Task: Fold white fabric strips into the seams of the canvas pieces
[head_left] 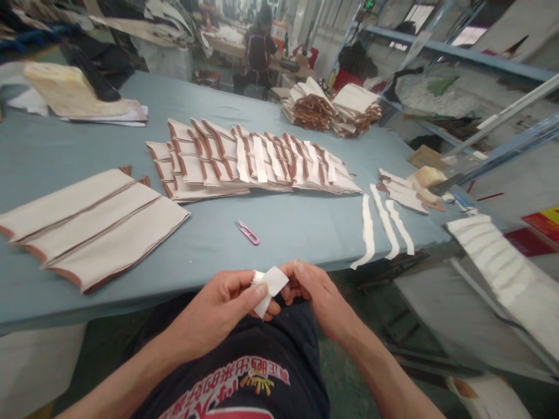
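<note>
My left hand (236,297) pinches a small folded white fabric strip (274,280) between thumb and fingers, just in front of the table edge. Close by on its right is my right hand (317,291), thumb and fingers closed together at the strip's right corner. Whatever lies in that pinch is hidden or too small to name. Pink thread snips (248,232) rest on the table beyond my hands. Several white strips (369,230) lie to the right, some hanging over the edge. More white strips (259,158) lie across a row of overlapping beige fabric panels (209,157) with brown edges.
A blue-grey cloth covers the table (209,233). At left is a stack of beige panels (96,224); at the back, folded bundles (310,105). A yellowish block (72,90) stands back left. Metal shelving (463,49) rises at right. A seated person (259,49) is beyond.
</note>
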Demonstrator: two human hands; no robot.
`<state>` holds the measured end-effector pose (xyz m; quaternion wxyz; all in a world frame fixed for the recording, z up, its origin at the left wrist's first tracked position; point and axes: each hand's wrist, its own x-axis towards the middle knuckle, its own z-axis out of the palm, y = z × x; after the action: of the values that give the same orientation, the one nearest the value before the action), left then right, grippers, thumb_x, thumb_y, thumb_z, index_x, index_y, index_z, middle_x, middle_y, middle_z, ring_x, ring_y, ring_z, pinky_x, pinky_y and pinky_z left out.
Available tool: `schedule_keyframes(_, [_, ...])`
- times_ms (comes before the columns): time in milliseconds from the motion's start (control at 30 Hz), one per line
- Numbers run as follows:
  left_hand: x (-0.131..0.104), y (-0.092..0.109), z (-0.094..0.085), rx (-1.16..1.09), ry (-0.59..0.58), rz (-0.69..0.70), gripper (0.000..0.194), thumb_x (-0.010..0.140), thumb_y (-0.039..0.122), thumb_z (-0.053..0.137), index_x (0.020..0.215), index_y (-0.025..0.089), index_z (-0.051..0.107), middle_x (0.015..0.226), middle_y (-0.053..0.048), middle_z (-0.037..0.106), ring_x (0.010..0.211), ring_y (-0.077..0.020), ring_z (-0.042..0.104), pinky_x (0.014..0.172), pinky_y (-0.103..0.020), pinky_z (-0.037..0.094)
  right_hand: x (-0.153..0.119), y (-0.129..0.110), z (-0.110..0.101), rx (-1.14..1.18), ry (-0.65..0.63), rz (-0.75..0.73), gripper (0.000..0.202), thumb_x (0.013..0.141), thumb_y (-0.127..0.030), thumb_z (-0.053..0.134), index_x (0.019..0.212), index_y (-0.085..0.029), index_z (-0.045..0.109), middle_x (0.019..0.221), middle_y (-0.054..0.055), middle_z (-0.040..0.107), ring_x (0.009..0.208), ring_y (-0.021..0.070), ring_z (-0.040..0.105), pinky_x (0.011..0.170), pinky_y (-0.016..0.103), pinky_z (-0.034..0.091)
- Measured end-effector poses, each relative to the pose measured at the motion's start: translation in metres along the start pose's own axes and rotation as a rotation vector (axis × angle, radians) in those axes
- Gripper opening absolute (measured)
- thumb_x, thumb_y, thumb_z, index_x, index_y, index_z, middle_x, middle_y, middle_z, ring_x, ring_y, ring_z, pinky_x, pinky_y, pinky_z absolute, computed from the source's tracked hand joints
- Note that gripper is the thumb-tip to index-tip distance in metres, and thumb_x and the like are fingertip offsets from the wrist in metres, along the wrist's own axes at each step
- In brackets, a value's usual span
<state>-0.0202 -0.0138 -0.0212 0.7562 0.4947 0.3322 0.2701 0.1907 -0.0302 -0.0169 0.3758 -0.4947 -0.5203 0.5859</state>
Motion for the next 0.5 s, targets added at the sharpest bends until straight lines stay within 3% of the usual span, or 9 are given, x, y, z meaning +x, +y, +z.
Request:
schedule_keyframes(67, [-0.001,0.001,0.002,0.037,0.030,0.020,0.041,0.095,0.055,0.070,0.098,0.015,0.079,0.087,-0.006,0.078,0.077,-0.0160,0.063,0.076,-0.025,0.050,-0.004,0.000,0.003,-0.108,0.037,-0.093,0.066,0.102,-0.074,0.040,0.085,-0.018,0.070,0.073,0.001,0.060,0.068,0.0153,0.054,0.065,0.029,0.045])
schedule_keyframes(200, [0.000,0.002,0.004,0.069,0.077,0.056,0.040,0.096,0.051,0.067,0.079,0.015,0.073,0.073,-0.002,0.069,0.070,-0.0143,0.056,0.070,-0.024,0.046,-0.007,-0.004,0.015,-0.407,0.225,-0.219,0.033,0.094,-0.052,0.067,0.087,-0.020,0.070,0.072,-0.001,0.061,0.064,0.0147,0.052,0.063,0.029,0.043])
schedule_keyframes(300, [0.000,0.002,0.007,0.055,0.047,0.029,0.041,0.095,0.053,0.067,0.082,0.015,0.074,0.075,-0.003,0.072,0.071,-0.0156,0.058,0.070,-0.024,0.047,-0.001,-0.006,0.021,-0.444,0.360,-0.268,0.021,0.093,-0.036,0.068,0.078,-0.021,0.066,0.068,-0.002,0.061,0.060,0.0133,0.053,0.060,0.027,0.043])
schedule_keyframes(400, [-0.002,0.000,0.011,0.078,0.057,-0.016,0.042,0.095,0.054,0.066,0.086,0.015,0.076,0.080,-0.007,0.078,0.073,-0.0180,0.065,0.071,-0.025,0.050,0.012,-0.013,0.014,-0.327,0.441,-0.263,0.025,0.095,-0.040,0.064,0.079,-0.021,0.065,0.067,-0.002,0.061,0.058,0.0131,0.053,0.056,0.026,0.043])
schedule_keyframes(500, [-0.008,-0.001,0.017,0.152,0.075,-0.030,0.050,0.096,0.059,0.062,0.078,0.015,0.076,0.076,-0.007,0.077,0.070,-0.0180,0.065,0.069,-0.025,0.049,0.029,-0.027,-0.004,-0.301,0.505,-0.294,0.028,0.093,-0.045,0.065,0.079,-0.021,0.063,0.066,-0.003,0.059,0.058,0.0129,0.051,0.055,0.026,0.044])
